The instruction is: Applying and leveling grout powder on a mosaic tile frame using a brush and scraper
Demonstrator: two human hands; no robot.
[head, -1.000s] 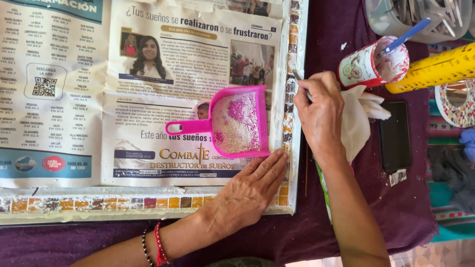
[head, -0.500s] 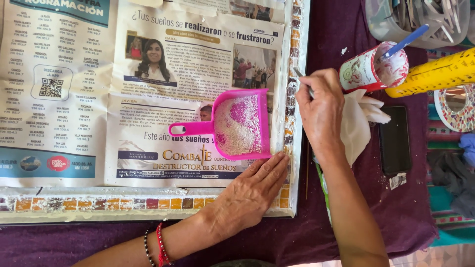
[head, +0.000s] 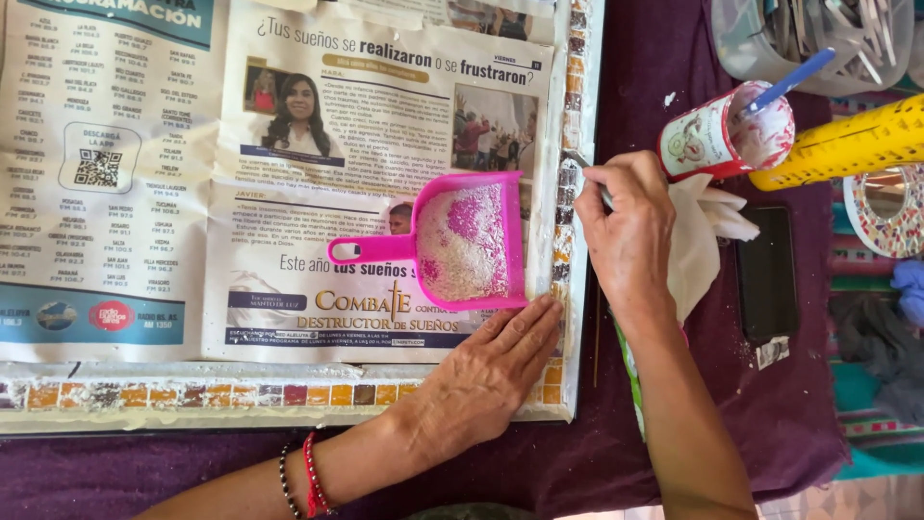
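Note:
My left hand point(head: 486, 371) lies flat, palm down, on the newspaper point(head: 289, 173) near the lower right corner of a frame with a mosaic tile border point(head: 568, 231). My right hand point(head: 626, 226) grips a thin metal tool point(head: 582, 166) whose tip touches the tiles on the frame's right edge, and the same hand holds a crumpled white cloth point(head: 707, 236). A small pink dustpan point(head: 462, 246) dusted with pale powder rests on the newspaper between my hands.
A red-and-white cup point(head: 722, 135) with white paste and a blue stick stands at the upper right on the purple tablecloth point(head: 674, 58). Beside it lie a yellow perforated tube point(head: 847, 144), a dark phone point(head: 767, 274), a round mosaic piece point(head: 890, 212) and a grey container point(head: 818, 39).
The view has shifted slightly. My right hand stays at the frame's right edge with the tool, and my left hand stays flat on the paper.

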